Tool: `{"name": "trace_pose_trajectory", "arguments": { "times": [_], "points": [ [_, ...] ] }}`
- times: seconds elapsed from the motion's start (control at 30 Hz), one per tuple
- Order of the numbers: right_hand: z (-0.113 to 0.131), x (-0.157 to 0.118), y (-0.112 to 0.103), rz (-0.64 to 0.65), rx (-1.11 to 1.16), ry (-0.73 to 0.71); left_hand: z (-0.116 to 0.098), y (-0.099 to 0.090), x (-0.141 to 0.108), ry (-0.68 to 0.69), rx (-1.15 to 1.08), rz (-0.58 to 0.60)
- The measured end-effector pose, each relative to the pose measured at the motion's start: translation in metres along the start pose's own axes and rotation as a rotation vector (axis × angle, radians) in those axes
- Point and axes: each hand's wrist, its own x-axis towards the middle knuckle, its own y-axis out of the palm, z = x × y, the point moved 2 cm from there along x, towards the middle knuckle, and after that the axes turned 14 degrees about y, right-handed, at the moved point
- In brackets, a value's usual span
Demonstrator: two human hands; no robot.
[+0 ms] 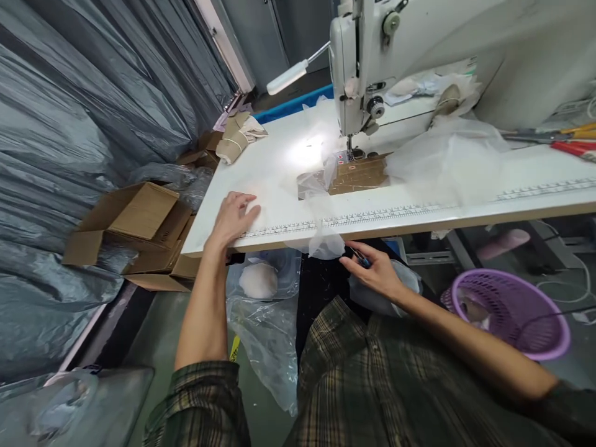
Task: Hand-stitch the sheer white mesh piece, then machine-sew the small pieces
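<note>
My left hand (233,217) rests on the white table top near its front left edge, thumb and fingers apart, holding nothing. Just below the front edge, my right hand (379,273) is closed around small thread snips (362,258) with a blue part, their tips partly hidden. Beside these fingers a strip of sheer white fabric (323,239) droops over the edge. It runs back up towards the needle of the sewing machine (347,81). A larger heap of the same sheer fabric (459,161) lies to the right of the needle.
A printed ruler strip (363,217) runs along the table's front. Scissors with red handles (575,149) lie far right. A fabric roll (235,143) sits at the back left. Cardboard boxes (144,211) stand left, a purple basket (512,279) lower right. A plastic tub (288,285) is below the edge.
</note>
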Motion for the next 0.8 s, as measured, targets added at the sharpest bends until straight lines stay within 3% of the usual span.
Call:
{"name": "trace_pose_trajectory", "arguments": {
  "times": [0.1,0.2,0.37,0.47,0.57,0.73,0.8],
  "points": [
    [0.002,0.002,0.005,-0.001,0.047,0.006,-0.01,-0.002,-0.006,0.071,0.031,-0.248],
    [0.007,-0.006,0.003,0.011,0.067,-0.066,-0.05,-0.006,-0.026,0.199,0.07,-0.499],
    [0.022,-0.044,-0.009,0.207,0.012,-0.26,-0.138,0.0,-0.067,0.522,-0.001,-0.501],
    [0.028,-0.068,-0.014,0.373,-0.045,-0.37,-0.17,0.019,-0.089,0.657,-0.161,-0.49],
    [0.028,-0.083,-0.016,0.491,-0.068,-0.441,-0.181,0.05,-0.106,0.577,-0.375,-0.424],
    [0.018,-0.085,-0.016,0.566,-0.097,-0.383,-0.18,0.104,-0.126,0.207,-0.941,-0.084],
    [0.014,-0.081,-0.017,0.575,-0.119,-0.304,-0.178,0.114,-0.132,0.05,-1.116,-0.029]
  ]
}}
